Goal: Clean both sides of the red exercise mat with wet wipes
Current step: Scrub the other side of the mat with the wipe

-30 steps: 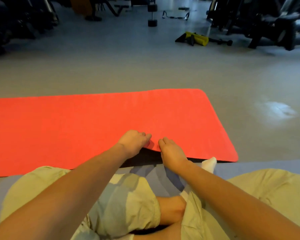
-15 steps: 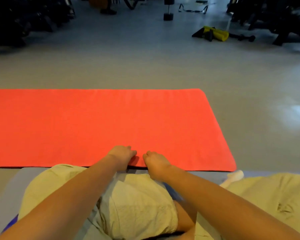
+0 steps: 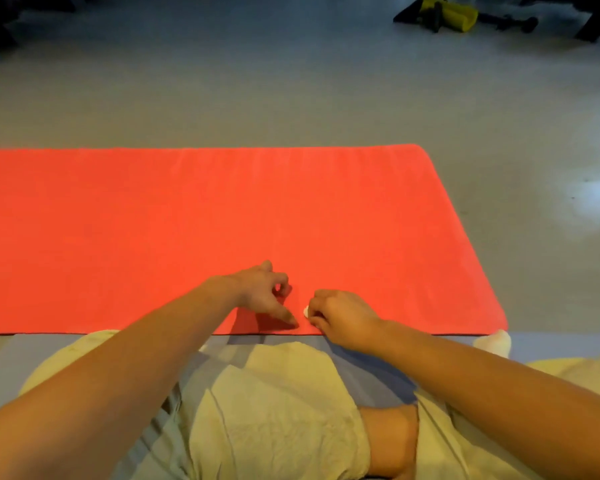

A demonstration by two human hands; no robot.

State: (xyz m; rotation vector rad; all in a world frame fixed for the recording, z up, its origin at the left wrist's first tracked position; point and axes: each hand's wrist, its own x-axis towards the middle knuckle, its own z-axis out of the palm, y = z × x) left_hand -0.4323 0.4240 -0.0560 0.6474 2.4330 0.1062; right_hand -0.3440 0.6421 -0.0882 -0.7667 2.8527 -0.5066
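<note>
Both hands have moved off the near edge, which was lifted a second ago, and the mat (image 3: 222, 220) now lies flat on the floor (image 3: 291, 98) in front of the seated person. The left hand (image 3: 264, 294) rests on the mat with its fingers loosely curled, holding nothing. The right hand (image 3: 340, 317) is balled round a small white wad, probably a wipe (image 3: 306, 310). Wiping of this face looks about to begin, which calls for broad strokes outward from the near edge. A sock (image 3: 496, 342) touches the near right corner. Yellow gear (image 3: 456, 15) lies well apart, and nothing blocks the mat.
</note>
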